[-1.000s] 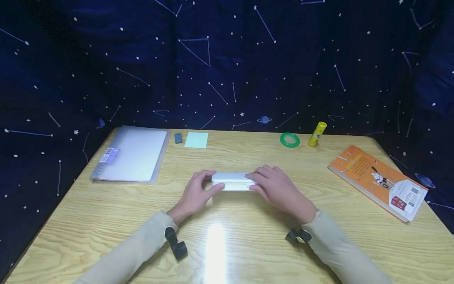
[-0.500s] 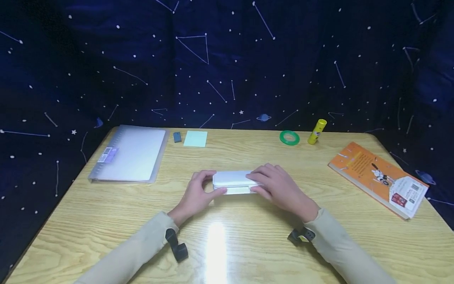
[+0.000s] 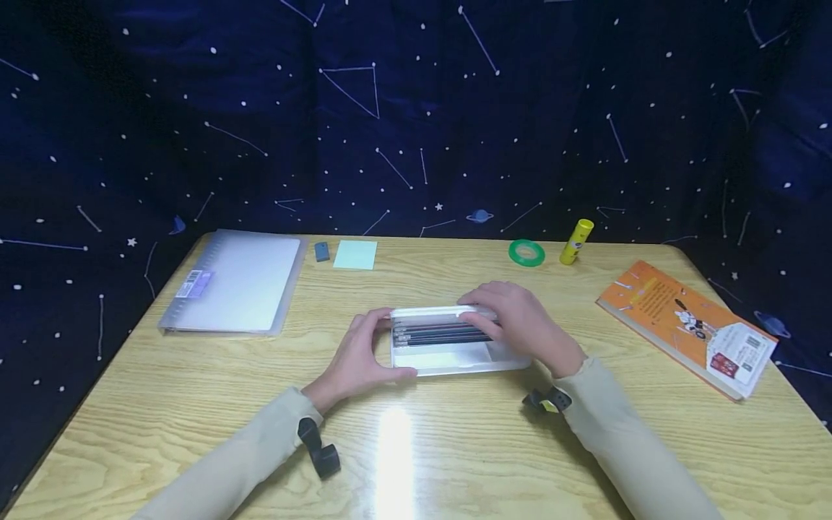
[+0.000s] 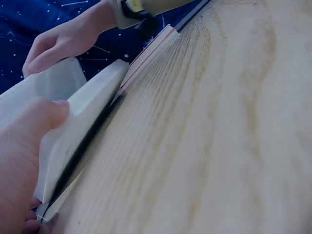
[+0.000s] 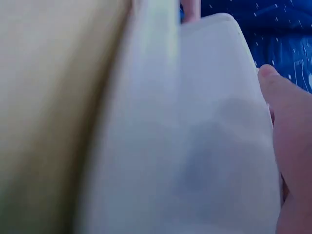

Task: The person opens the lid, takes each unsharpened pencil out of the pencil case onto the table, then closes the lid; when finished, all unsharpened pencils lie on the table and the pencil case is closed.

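Observation:
A white pencil case (image 3: pixel 448 359) lies in the middle of the wooden table, its lid (image 3: pixel 425 312) raised. Several dark pencils (image 3: pixel 442 334) lie side by side along its far half. My left hand (image 3: pixel 356 361) grips the case's left end, thumb at the near edge and fingers at the far corner. Its thumb (image 4: pixel 41 119) presses the white side wall in the left wrist view. My right hand (image 3: pixel 520 325) holds the raised lid near its right end, thumb on the inner side. In the right wrist view the lid's pale surface (image 5: pixel 219 97) fills the middle.
A ring notebook (image 3: pixel 240 285) lies at the left, with a dark eraser (image 3: pixel 321 251) and pale sticky notes (image 3: pixel 354 255) at the back. Green tape (image 3: pixel 526 253) and a yellow glue stick (image 3: pixel 576 242) are at the back right. An orange book (image 3: pixel 685 325) lies farther right.
The pencil case went from closed to open. My right hand has lifted the lid up and away, and the pencils inside now show. My left hand keeps its grip on the left end.

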`<action>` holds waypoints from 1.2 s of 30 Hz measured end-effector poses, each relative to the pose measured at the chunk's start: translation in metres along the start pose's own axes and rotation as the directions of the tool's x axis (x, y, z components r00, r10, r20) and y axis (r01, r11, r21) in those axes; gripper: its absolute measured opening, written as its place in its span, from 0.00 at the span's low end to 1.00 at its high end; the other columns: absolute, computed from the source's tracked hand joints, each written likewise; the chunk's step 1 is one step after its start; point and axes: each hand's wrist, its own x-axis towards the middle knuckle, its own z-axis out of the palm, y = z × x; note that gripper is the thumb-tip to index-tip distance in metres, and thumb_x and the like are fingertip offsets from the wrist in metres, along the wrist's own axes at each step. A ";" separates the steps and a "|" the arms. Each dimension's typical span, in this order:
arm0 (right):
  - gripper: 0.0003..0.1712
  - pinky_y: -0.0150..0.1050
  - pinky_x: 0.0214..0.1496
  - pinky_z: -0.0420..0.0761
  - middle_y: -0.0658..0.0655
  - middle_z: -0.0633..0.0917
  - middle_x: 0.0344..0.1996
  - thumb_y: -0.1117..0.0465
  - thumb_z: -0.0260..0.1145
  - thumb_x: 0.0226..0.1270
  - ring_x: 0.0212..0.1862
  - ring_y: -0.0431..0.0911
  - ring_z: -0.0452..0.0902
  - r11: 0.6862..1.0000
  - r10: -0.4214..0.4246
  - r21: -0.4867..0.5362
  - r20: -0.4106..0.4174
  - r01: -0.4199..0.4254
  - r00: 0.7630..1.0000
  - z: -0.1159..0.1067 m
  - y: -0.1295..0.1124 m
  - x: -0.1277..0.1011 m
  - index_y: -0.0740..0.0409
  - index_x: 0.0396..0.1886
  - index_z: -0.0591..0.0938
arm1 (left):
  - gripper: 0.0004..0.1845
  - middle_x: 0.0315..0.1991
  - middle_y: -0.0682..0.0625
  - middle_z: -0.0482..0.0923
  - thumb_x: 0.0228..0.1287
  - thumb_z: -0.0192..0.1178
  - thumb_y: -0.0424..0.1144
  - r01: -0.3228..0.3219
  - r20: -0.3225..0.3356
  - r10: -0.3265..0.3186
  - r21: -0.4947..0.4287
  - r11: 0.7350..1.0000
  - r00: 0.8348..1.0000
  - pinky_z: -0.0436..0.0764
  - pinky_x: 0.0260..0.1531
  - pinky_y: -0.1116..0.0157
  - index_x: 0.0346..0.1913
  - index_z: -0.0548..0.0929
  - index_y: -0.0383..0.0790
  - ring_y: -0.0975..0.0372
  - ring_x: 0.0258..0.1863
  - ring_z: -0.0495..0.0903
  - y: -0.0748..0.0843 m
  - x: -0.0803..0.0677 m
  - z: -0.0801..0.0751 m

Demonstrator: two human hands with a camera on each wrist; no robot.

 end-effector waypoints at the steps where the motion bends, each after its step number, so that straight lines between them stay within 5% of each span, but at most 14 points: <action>1: 0.12 0.44 0.44 0.82 0.52 0.88 0.36 0.52 0.67 0.64 0.39 0.46 0.83 0.999 0.026 0.019 0.011 -0.026 1.000 -0.002 0.003 0.005 0.54 0.41 0.86 | 0.58 0.57 0.49 0.77 0.31 0.79 0.58 -0.011 -0.001 0.011 0.021 1.000 1.000 0.69 0.60 0.54 0.70 0.63 0.45 0.57 0.57 0.69 -0.001 0.000 0.000; 9: 0.12 0.42 0.42 0.79 0.51 0.87 0.30 0.51 0.64 0.67 0.32 0.44 0.77 0.947 0.238 0.166 0.207 -0.274 0.949 -0.008 0.030 0.051 0.54 0.34 0.86 | 0.73 0.55 0.53 0.80 0.21 0.82 0.57 -0.070 0.002 0.070 0.066 0.995 0.998 0.71 0.55 0.57 0.76 0.50 0.47 0.62 0.51 0.67 -0.003 0.001 -0.001; 21: 0.18 0.37 0.30 0.66 0.51 0.76 0.20 0.48 0.58 0.71 0.29 0.47 0.70 0.907 0.323 0.156 0.343 -0.392 0.882 0.012 0.059 0.080 0.56 0.30 0.84 | 0.74 0.56 0.59 0.75 0.24 0.79 0.61 -0.065 0.063 0.059 0.104 0.992 0.996 0.71 0.52 0.62 0.77 0.48 0.40 0.65 0.48 0.64 -0.006 0.004 -0.004; 25: 0.15 0.40 0.37 0.74 0.54 0.82 0.30 0.49 0.60 0.70 0.36 0.48 0.74 0.916 0.314 0.165 0.270 -0.365 0.910 0.012 0.055 0.077 0.56 0.40 0.84 | 0.74 0.57 0.59 0.73 0.25 0.80 0.60 -0.057 0.082 0.050 0.082 0.995 0.995 0.71 0.55 0.61 0.77 0.46 0.40 0.64 0.49 0.63 -0.006 0.005 -0.004; 28: 0.14 0.44 0.47 0.77 0.56 0.83 0.40 0.53 0.63 0.68 0.44 0.50 0.75 0.953 0.244 0.154 0.110 -0.259 0.964 0.009 0.043 0.071 0.58 0.45 0.82 | 0.74 0.57 0.58 0.72 0.26 0.80 0.59 -0.050 0.091 0.043 0.081 0.995 0.995 0.70 0.56 0.61 0.77 0.46 0.41 0.64 0.49 0.64 -0.006 0.004 -0.005; 31: 0.11 0.43 0.46 0.78 0.57 0.82 0.38 0.58 0.66 0.65 0.42 0.49 0.76 0.985 0.134 0.119 -0.041 -0.129 0.990 0.007 0.026 0.060 0.60 0.42 0.82 | 0.74 0.58 0.58 0.72 0.26 0.80 0.59 -0.048 0.091 0.040 0.082 0.995 0.995 0.71 0.56 0.61 0.77 0.46 0.41 0.64 0.49 0.64 -0.006 0.004 -0.005; 33: 0.08 0.39 0.38 0.77 0.54 0.82 0.30 0.61 0.66 0.63 0.33 0.46 0.75 0.991 0.079 0.108 -0.034 -0.075 0.996 0.008 0.013 0.052 0.60 0.40 0.82 | 0.73 0.58 0.58 0.72 0.26 0.80 0.59 -0.050 0.089 0.042 0.085 0.995 0.995 0.71 0.56 0.61 0.77 0.46 0.42 0.64 0.49 0.64 -0.006 0.004 -0.005; 36: 0.07 0.32 0.28 0.72 0.48 0.79 0.20 0.60 0.66 0.64 0.23 0.39 0.69 0.992 0.045 0.110 0.124 -0.059 0.991 0.012 -0.004 0.039 0.57 0.39 0.83 | 0.73 0.58 0.57 0.73 0.27 0.80 0.59 -0.051 0.090 0.044 0.085 0.995 0.995 0.71 0.55 0.61 0.77 0.46 0.42 0.64 0.49 0.64 -0.006 0.005 -0.006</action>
